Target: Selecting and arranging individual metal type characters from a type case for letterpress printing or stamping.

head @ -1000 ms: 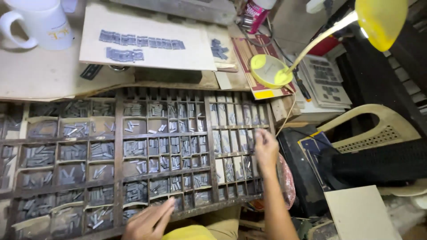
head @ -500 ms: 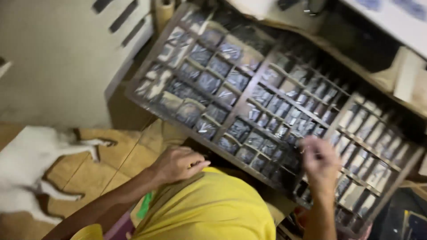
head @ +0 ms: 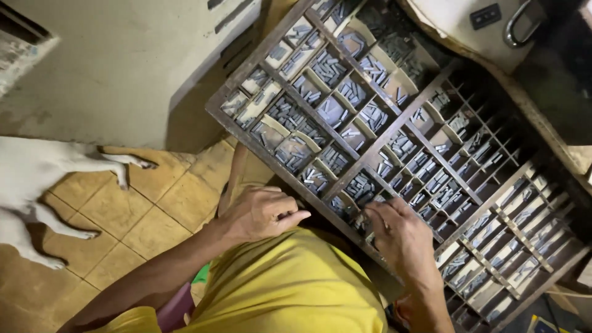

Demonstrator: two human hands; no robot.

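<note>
Head view: a wooden type case (head: 431, 92) of many small compartments lies ahead of both hands, each compartment holding grey metal type (head: 336, 111); the pieces are too many to count. The right hand (head: 401, 231) reaches into a near-edge compartment, fingers pinched narrow on type. The left hand (head: 259, 213) is loosely curled just before the case edge; whether it holds anything cannot be told. Left of it, a white animal (head: 37, 185) lies on tan floor tiles (head: 154, 209).

Floor (head: 154, 203) of square ochre tiles with dark grout lines, lit warmly, occupying the 7 to 9 o'clock area. A pale, scuffed wall or cabinet face (head: 123, 68) fills the 10 to 12 o'clock region. A white animal (head: 31, 185) lies on the tiles at 9 o'clock, legs extended. At 1 o'clock, a metal handle (head: 518, 24) on a light panel.
</note>
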